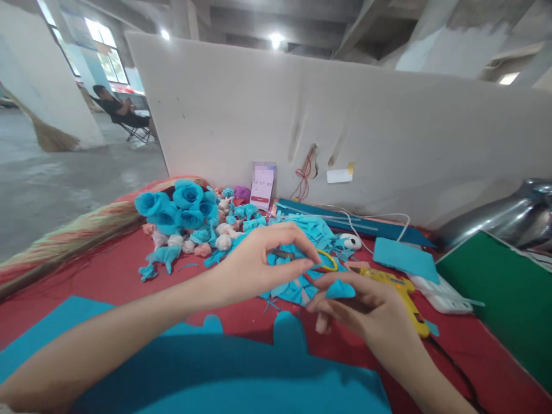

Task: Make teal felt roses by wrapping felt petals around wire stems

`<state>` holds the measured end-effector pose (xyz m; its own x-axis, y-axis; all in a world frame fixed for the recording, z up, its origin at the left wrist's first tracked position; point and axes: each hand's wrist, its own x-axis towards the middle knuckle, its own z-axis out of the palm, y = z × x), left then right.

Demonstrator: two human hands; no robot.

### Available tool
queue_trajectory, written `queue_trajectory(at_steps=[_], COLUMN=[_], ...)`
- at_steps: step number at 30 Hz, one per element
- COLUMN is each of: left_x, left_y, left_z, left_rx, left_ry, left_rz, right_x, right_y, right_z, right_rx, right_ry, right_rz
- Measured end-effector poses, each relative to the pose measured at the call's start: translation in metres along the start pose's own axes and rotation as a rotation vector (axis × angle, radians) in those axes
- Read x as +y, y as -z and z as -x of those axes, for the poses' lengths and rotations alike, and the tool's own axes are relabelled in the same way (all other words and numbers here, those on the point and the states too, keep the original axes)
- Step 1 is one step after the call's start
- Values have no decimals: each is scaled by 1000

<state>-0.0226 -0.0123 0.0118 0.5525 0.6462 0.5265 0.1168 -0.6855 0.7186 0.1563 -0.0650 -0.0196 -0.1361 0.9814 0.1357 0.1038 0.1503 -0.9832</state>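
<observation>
In the middle of the view, my left hand (269, 256) is closed, thumb and forefinger tips nearly together; anything between them is too small to make out. Just right of it and lower, my right hand (366, 307) pinches a small curled blue paper piece (340, 289), petal-like in shape. Behind the fingers lie scissors (328, 261) with yellow and red handle loops, partly hidden by my left hand. They rest on a heap of blue paper scraps (308, 230). A large blue paper sheet (224, 368) with rounded cutouts along its edge spreads below my hands.
Blue paper roses (188, 195) and small pink and white flowers (202, 249) sit left on the red tabletop (125, 276). A yellow glue gun (416, 313) and white power strip (448, 300) lie right. A phone (263, 187) leans against the white board (233, 109). A person (118, 109) sits far left.
</observation>
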Motion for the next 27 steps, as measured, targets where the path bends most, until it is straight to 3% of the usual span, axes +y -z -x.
queue_trajectory(at_steps=[7,16,27], left_x=[-2,1,5], left_y=[-1,-3,-9], left_z=[3,2,3], left_rx=[-129,-118,-104], left_ry=[92,197,82], left_rz=[33,105,141], right_x=[0,-4,-5], right_y=[0,-4,-4], right_z=[-1,2,4], right_rx=[-17,11,100], right_ry=[-54,28,63], right_rz=[-24,-12,-17])
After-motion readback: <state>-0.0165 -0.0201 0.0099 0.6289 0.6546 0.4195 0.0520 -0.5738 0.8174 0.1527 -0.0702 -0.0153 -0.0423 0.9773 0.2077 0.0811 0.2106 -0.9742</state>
